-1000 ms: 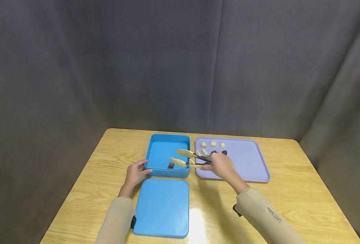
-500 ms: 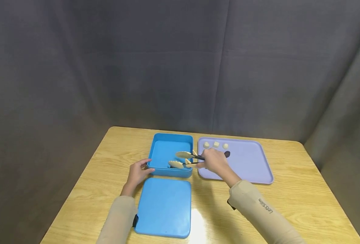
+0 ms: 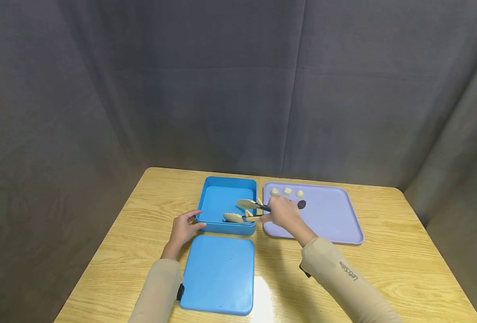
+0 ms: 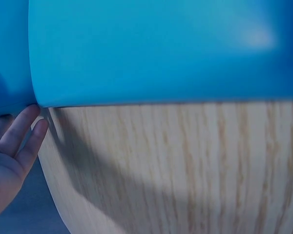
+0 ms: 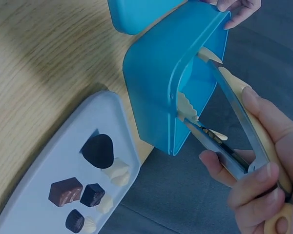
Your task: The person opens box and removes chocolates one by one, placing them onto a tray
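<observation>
My left hand (image 3: 181,229) holds the near left corner of a blue open-topped box (image 3: 227,228), thumb at the front wall and fingers at the left side. With my right hand (image 3: 283,213) I grip a pair of tongs (image 5: 244,114) with cream scalloped tips and metal arms. The tips (image 3: 245,204) stand apart, reaching over the box's right side into its near part. In the right wrist view they dip inside the rim. What lies beneath them in the box is mostly hidden; a small dark spot shows by the lower tip.
Right of the box stands a lilac tray (image 3: 331,222). It bears several chocolates, among them a dark one (image 5: 98,151), a brown one (image 5: 66,191) and a white one (image 3: 287,191). A flat blue lid (image 3: 218,274) lies on the wooden table (image 3: 121,251) before the box.
The tongs have gone lower and slightly left in the box, covering a brown chocolate that showed there a second ago. My left hand stays at the corner; the view has shifted slightly.
</observation>
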Demonstrator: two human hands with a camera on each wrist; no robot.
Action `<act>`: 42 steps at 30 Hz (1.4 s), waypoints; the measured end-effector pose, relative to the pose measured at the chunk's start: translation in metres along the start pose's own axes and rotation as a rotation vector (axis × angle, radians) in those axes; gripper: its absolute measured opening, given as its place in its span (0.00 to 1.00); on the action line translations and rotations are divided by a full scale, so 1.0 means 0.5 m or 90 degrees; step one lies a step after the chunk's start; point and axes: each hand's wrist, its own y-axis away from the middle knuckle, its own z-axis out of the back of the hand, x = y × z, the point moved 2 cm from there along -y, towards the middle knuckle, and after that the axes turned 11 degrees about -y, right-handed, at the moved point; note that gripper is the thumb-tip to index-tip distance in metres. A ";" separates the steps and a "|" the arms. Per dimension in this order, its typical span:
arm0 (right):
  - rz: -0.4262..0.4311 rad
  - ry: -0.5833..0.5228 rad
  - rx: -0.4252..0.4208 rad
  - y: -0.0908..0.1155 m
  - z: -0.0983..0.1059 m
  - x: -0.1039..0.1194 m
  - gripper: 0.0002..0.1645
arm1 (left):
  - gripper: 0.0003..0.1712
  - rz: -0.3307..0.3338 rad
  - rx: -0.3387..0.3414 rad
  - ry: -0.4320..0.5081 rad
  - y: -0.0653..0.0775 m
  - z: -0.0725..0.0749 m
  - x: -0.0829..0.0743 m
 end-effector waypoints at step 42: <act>-0.072 0.007 0.059 -0.007 0.001 0.057 0.24 | 0.25 0.006 -0.002 0.010 -0.005 -0.002 0.004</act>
